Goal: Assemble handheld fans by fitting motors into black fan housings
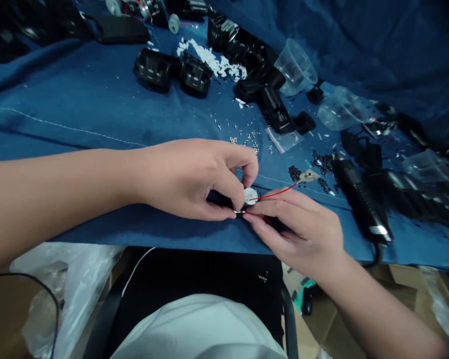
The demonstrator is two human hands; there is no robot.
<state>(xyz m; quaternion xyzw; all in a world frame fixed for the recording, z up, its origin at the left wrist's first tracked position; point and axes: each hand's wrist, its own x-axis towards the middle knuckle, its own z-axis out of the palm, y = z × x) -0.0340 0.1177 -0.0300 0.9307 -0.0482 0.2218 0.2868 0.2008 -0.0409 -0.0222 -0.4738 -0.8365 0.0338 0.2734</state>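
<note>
Near the table's front edge, my left hand [194,179] and my right hand [303,224] meet over a small motor-like part with a white round end [251,196]. A red wire [279,193] runs from that end to a small beige metal plate [308,175] above my right hand. My left thumb and fingers are curled closed at the part's left side, next to a small black piece with a shiny bit [240,213]. From the right, my right thumb and fingers pinch at the same spot, where another red wire shows. My fingers hide much of the part.
Blue cloth [78,99] covers the table. Beyond my hands lie loose screws [247,139], white bits [217,60], black housings [168,72] and clear plastic cups [295,67]. A black corded clipper [362,199] rests at right. Below is a black chair [209,271].
</note>
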